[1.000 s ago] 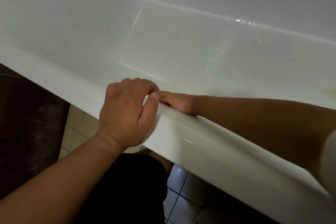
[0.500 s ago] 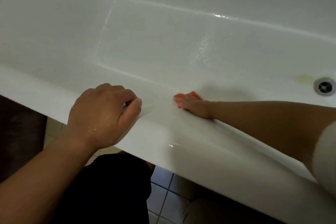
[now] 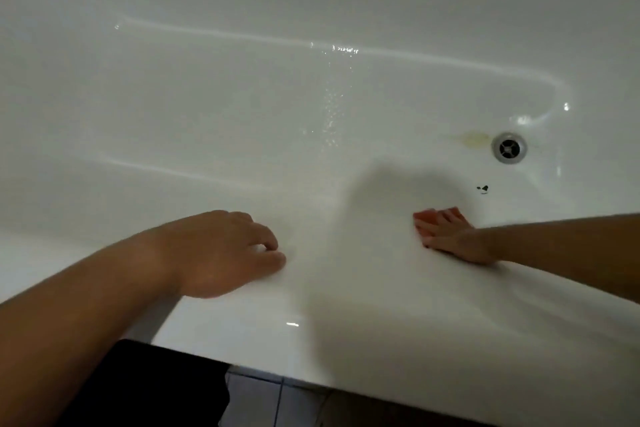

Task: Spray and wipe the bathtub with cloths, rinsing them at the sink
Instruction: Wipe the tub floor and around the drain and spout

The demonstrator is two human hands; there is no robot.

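Observation:
The white bathtub (image 3: 346,340) fills the view, its near rim running across the bottom. My left hand (image 3: 221,253) rests on top of that rim with its fingers loosely curled and holds nothing. Over the rim to the right, my right hand (image 3: 453,239) presses a red-orange cloth (image 3: 429,215) flat against the tub's inner near wall with spread, straight fingers. Most of the cloth is hidden under the hand. Water droplets glint on the tub floor.
The round metal drain (image 3: 509,147) sits at the right of the tub floor, with a yellowish stain (image 3: 472,138) beside it and a small dark speck (image 3: 483,188) below it. Grey floor tiles (image 3: 256,402) and my dark clothing (image 3: 145,388) show beneath the rim.
My right hand has slid the cloth to the right along the inner wall, away from my left hand. My left hand has loosened its grip on the rim. The view has shifted right, revealing the drain.

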